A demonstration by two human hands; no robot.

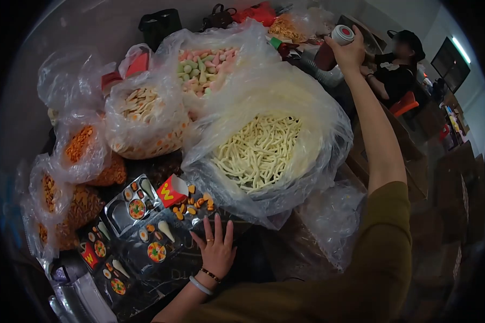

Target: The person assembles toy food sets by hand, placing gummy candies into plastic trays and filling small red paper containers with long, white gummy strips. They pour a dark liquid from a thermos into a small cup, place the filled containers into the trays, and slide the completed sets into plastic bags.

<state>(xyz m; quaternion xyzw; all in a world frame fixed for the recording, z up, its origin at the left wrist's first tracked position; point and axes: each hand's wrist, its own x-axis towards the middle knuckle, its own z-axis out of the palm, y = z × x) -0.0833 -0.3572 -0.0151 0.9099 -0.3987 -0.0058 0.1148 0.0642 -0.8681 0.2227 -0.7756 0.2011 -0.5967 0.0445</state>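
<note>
My left hand (217,254) lies flat with fingers spread on a dark printed surface. Just beyond its fingertips are small orange and brown miniature food pieces (193,206) and a little red fries box (172,191) with a yellow mark. Left of it sit miniature sets with a tiny pizza (156,251) and white cone shapes; a silver tray (118,211) holds another such set. Far out at the upper right, my right hand (351,55) grips a bottle (343,35) with a white lid bearing a red spot. Its reddish-brown body is partly hidden by the hand.
A large clear bag of pale sticks (261,148) fills the middle. Around it stand bags of pastel cone pieces (207,67), flat pale pieces (143,105) and orange bits (80,142). Stacked clear cups (328,76) lie near my right hand. A person (399,70) sits beyond, by cardboard boxes (436,199).
</note>
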